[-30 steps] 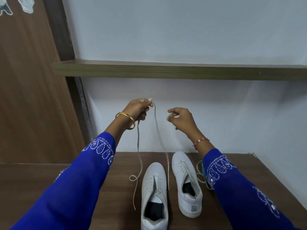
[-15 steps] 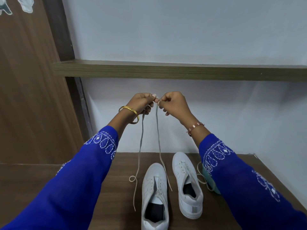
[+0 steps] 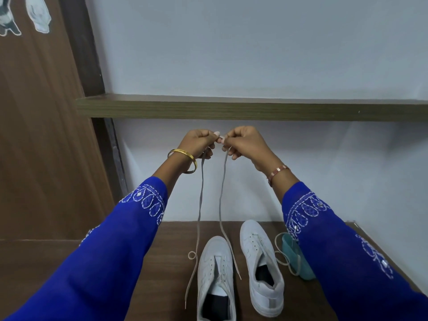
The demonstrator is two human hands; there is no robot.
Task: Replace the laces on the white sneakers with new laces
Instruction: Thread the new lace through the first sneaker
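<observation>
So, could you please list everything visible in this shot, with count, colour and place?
sneakers: two, white, side by side on the tabletop, toes toward the wall; the second sits to the right.
held lace: one, pale grey, two strands hanging from the hands, ends trailing over the tabletop and left sneaker.
loose lace: one, off-white, looped right of the sneakers.
teal object: one, partly hidden by the right sleeve; kind unclear.
tabletop: one, dark brown wood.
shelf: one, brown, on the white wall.
wooden panel: one, brown, left, with stickers.
left hand: gold bangle, blue sleeve, pinching the lace.
right hand: copper-coloured bracelet, blue sleeve, pinching the lace.
</observation>
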